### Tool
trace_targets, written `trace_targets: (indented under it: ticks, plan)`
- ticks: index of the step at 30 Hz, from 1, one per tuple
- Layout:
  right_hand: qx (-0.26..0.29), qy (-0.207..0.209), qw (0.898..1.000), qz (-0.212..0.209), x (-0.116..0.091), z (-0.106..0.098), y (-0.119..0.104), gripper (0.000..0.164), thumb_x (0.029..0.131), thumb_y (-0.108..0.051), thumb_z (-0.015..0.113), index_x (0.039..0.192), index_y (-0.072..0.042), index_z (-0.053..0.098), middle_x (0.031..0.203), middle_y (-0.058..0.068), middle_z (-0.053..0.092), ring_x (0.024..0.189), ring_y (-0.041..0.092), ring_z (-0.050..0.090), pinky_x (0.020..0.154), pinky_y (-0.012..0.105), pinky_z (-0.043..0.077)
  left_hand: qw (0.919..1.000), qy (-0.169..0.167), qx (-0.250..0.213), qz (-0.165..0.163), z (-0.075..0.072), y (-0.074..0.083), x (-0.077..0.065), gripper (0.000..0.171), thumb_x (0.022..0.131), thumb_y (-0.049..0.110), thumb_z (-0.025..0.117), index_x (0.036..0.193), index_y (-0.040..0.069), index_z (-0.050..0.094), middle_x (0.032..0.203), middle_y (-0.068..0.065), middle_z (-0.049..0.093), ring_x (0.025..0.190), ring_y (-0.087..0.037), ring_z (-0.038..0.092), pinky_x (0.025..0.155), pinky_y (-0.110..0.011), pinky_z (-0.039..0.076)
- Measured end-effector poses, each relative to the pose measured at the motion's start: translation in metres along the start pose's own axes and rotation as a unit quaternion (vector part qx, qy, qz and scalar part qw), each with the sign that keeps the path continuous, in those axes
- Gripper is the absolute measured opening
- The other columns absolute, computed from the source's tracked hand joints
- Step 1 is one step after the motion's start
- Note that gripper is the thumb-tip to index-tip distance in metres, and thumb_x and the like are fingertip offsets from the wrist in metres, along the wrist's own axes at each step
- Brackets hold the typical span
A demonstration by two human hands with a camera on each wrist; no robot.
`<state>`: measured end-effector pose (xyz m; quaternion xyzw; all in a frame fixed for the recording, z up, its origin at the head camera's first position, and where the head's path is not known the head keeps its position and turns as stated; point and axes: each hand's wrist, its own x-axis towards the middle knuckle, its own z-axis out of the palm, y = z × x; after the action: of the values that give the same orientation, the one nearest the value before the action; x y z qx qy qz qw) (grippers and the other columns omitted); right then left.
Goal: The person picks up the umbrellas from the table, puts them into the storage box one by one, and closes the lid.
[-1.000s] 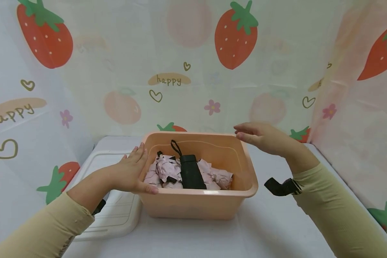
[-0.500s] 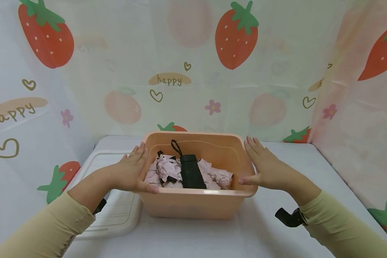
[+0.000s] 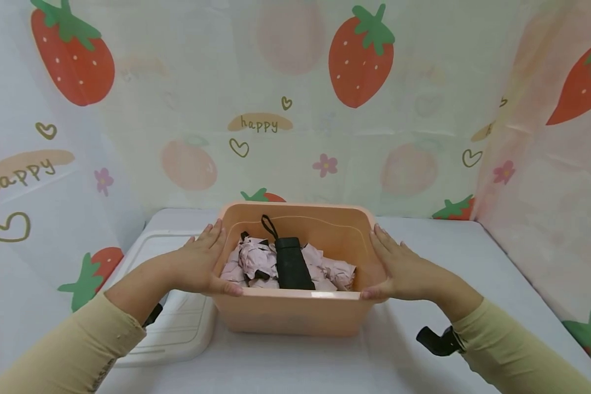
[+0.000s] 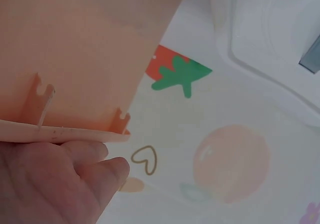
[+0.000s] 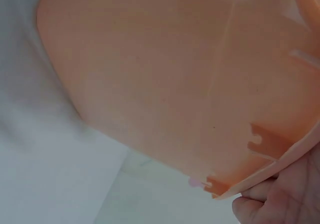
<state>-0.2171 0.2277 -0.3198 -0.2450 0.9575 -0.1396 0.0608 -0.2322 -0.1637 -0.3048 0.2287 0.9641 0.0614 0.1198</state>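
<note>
A peach plastic storage bin (image 3: 290, 314) stands in the middle of the table. My left hand (image 3: 197, 265) lies along its left rim, fingers straight and thumb over the front corner. On the right rim rests my right hand (image 3: 409, 271), posed much the same way. Inside the bin, a black, narrow pouch with a wrist loop (image 3: 294, 265), like a folded umbrella, leans over crumpled pale pink bundles (image 3: 256, 257). Both wrist views show the bin's outer wall (image 4: 75, 44) with palm and fingers against the underside of the rim (image 5: 290, 161).
A white lid (image 3: 169, 328) lies flat on the table to the left, partly behind the left forearm. White cloth covers the table (image 3: 295, 366). Strawberry-printed curtains (image 3: 295, 71) hang at the back and both sides.
My right hand has come down from above the bin's back right corner onto its right rim, then slid slightly nearer. The left hand and the bin have stayed put.
</note>
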Motion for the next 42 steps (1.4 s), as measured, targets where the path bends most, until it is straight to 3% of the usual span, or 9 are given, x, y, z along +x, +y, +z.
trace_targets:
  ticks: [10, 15, 21, 26, 33, 38, 42]
  plan:
    - [-0.015, -0.015, 1.0, -0.003, 0.002, -0.003, -0.003, 0.122, 0.067, -0.076, 0.055, 0.144, 0.006, 0.008, 0.151, 0.021, 0.001, 0.138, 0.035, 0.004, 0.106, 0.058, 0.012, 0.9999, 0.003, 0.017, -0.003, 0.0, 0.0, -0.004, 0.135, 0.057, 0.088, 0.045, 0.142, -0.01, 0.005, 0.149, -0.025, -0.008, 0.137, -0.041, -0.002, 0.104, -0.062, 0.007]
    - [-0.01, -0.018, 1.0, 0.001, 0.003, -0.003, -0.003, 0.124, 0.065, -0.078, 0.054, 0.145, 0.004, 0.006, 0.152, 0.019, 0.0, 0.139, 0.034, 0.004, 0.107, 0.056, 0.013, 0.999, 0.027, 0.035, -0.01, -0.003, -0.002, -0.012, 0.136, 0.056, 0.09, 0.042, 0.142, -0.009, 0.006, 0.15, -0.025, -0.003, 0.137, -0.04, 0.001, 0.103, -0.064, 0.006]
    - [-0.007, -0.021, 1.0, 0.006, 0.003, -0.003, -0.002, 0.124, 0.065, -0.079, 0.054, 0.145, 0.003, 0.005, 0.152, 0.018, -0.002, 0.139, 0.034, 0.002, 0.107, 0.056, 0.013, 0.9979, 0.057, 0.017, -0.026, -0.015, -0.015, -0.023, 0.129, 0.064, 0.081, 0.051, 0.142, -0.008, 0.0, 0.15, -0.024, -0.006, 0.137, -0.041, -0.002, 0.103, -0.063, 0.002]
    - [0.0, -0.023, 1.0, 0.012, 0.002, -0.003, -0.002, 0.123, 0.065, -0.077, 0.055, 0.145, 0.002, 0.004, 0.152, 0.018, -0.003, 0.139, 0.035, 0.001, 0.106, 0.056, 0.017, 0.9973, 0.066, 0.0, -0.03, -0.016, -0.025, -0.029, 0.127, 0.066, 0.08, 0.049, 0.143, -0.007, -0.004, 0.15, -0.022, -0.009, 0.137, -0.04, -0.006, 0.103, -0.062, 0.0]
    - [0.011, -0.026, 1.0, 0.015, 0.001, -0.004, -0.003, 0.123, 0.066, -0.075, 0.057, 0.145, 0.001, 0.003, 0.152, 0.017, -0.004, 0.139, 0.035, 0.001, 0.105, 0.055, 0.019, 0.994, 0.072, -0.076, -0.033, -0.013, -0.043, -0.037, 0.124, 0.07, 0.077, 0.05, 0.142, -0.005, -0.009, 0.15, -0.022, -0.011, 0.136, -0.04, -0.012, 0.103, -0.062, -0.001]
    - [0.016, -0.027, 0.999, 0.014, 0.001, -0.004, -0.003, 0.122, 0.066, -0.074, 0.057, 0.145, 0.001, 0.003, 0.152, 0.018, -0.005, 0.138, 0.035, 0.001, 0.105, 0.055, 0.019, 0.9838, 0.077, -0.154, -0.047, -0.008, -0.066, -0.043, 0.117, 0.076, 0.068, 0.054, 0.142, 0.0, -0.015, 0.149, -0.02, -0.017, 0.134, -0.039, -0.017, 0.103, -0.062, 0.0]
    - [0.016, -0.026, 0.999, 0.014, 0.002, -0.004, -0.004, 0.122, 0.066, -0.074, 0.057, 0.145, 0.001, 0.002, 0.152, 0.018, -0.006, 0.139, 0.035, 0.001, 0.105, 0.055, 0.02, 0.9751, 0.093, -0.191, -0.065, -0.006, -0.085, -0.05, 0.109, 0.082, 0.06, 0.053, 0.142, 0.002, -0.015, 0.149, -0.021, -0.016, 0.135, -0.043, -0.01, 0.103, -0.062, 0.006]
